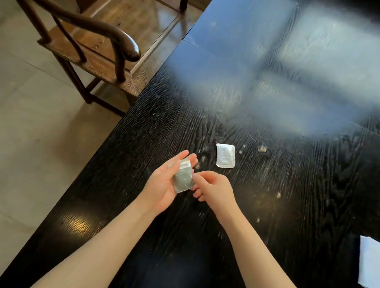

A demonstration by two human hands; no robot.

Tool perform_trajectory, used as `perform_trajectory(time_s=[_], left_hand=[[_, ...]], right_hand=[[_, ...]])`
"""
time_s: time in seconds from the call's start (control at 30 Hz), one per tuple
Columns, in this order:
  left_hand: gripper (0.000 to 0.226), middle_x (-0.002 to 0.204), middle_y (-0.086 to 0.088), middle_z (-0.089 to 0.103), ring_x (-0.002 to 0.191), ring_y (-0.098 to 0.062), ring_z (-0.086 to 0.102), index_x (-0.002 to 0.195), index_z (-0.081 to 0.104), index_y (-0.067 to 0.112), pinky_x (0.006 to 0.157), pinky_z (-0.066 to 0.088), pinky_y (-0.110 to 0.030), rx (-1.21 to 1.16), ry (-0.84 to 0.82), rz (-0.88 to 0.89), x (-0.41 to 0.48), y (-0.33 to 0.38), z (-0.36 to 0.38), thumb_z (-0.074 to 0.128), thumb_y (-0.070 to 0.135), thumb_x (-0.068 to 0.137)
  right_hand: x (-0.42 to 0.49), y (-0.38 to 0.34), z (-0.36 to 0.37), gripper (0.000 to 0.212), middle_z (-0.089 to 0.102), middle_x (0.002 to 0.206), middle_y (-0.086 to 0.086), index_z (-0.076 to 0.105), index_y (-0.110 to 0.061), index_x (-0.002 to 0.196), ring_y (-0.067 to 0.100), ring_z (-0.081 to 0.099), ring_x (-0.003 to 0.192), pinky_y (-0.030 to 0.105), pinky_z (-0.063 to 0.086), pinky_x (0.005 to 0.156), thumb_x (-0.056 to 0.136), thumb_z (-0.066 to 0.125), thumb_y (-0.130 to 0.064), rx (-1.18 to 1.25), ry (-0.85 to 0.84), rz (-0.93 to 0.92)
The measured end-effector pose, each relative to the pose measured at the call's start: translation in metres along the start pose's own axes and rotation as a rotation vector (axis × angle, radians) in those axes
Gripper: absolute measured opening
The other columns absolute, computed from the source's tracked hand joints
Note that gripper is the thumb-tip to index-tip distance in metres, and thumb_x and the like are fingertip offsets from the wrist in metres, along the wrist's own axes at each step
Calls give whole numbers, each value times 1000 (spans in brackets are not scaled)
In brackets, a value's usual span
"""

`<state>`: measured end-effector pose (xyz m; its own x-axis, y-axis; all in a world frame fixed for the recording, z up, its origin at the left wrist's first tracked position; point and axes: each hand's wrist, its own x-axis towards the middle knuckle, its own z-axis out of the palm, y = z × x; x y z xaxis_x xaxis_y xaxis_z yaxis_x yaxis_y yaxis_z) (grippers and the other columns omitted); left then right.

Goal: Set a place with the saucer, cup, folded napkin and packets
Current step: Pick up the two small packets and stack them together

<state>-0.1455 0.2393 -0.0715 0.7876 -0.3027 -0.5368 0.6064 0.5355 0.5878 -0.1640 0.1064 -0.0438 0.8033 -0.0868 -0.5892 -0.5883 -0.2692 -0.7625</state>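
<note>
A small silvery packet (183,178) rests in the palm of my left hand (165,184), which is held palm up above the black table (301,185). The fingertips of my right hand (211,189) pinch the packet's right edge. A second packet (225,155), white and flat, lies on the table just beyond my hands. A white folded napkin (378,268) lies at the right edge of the view. No saucer or cup is in view.
A dark wooden armchair (89,37) stands to the left of the table on the tiled floor. The table's left edge runs diagonally close to my left arm. Window light glares on the far tabletop.
</note>
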Motion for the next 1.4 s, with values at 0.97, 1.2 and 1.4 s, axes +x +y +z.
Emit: perform_trajectory(time_s=[0.97,1.2,1.4], left_hand=[[44,139,-4,49,124,-15,50,139,40,17,96,46,-34,-41,-121,-110,-20,-17,36,44,23,96],[33,132,-6,55,124,-18,51,125,49,17,99,46,-36,-54,-142,-14,-47,-29,77,40,5,95],[30,123,-3,61,113,-17,56,122,52,14,98,45,-34,-25,-233,9,-88,-47,136,38,8,97]], right_hand=[[-40,-7,-14,25,61,71,0,64,-5,88,9,55,58,19,46,52,90,43,-19,-109,172,65],[-81,8,-25,23,62,82,-1,51,-16,94,17,65,74,35,57,67,92,49,-39,-44,455,-65],[-134,20,-70,10,66,88,4,62,-12,95,11,62,72,18,51,56,91,55,-18,275,541,-143]])
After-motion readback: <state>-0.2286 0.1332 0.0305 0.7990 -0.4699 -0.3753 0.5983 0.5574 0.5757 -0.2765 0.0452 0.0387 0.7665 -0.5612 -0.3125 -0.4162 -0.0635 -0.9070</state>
